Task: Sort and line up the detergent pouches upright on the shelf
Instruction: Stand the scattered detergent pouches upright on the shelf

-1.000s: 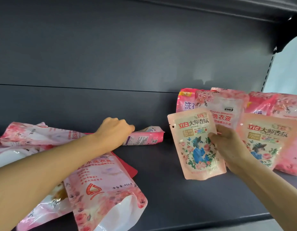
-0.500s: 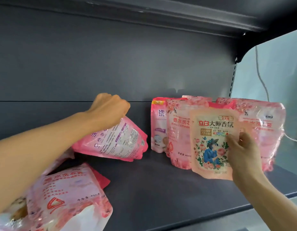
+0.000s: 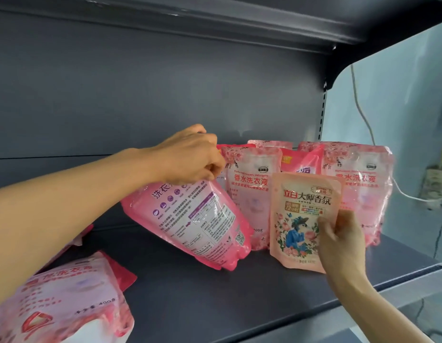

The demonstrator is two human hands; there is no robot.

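Note:
My left hand (image 3: 190, 158) grips the top of a bright pink detergent pouch (image 3: 195, 224), which hangs tilted with its back label facing me, its bottom just above the dark shelf (image 3: 215, 300). My right hand (image 3: 339, 240) holds a small peach pouch (image 3: 295, 219) with a floral picture upright, its base on the shelf. Behind them several pale pink pouches stand upright against the back wall, one in the middle (image 3: 249, 179) and one at the right (image 3: 358, 179). Another pale pink pouch (image 3: 66, 300) lies flat at the lower left.
A red-pink pouch (image 3: 299, 162) shows between the standing ones. The shelf above (image 3: 215, 18) overhangs. To the right, past the shelf's end upright (image 3: 322, 115), is a pale wall with a hanging cable (image 3: 361, 112) and a socket (image 3: 435, 184).
My left hand has lifted the bright pink pouch from where it lay and carried it right, up to the standing row. My right hand moved the peach pouch right, in front of that row.

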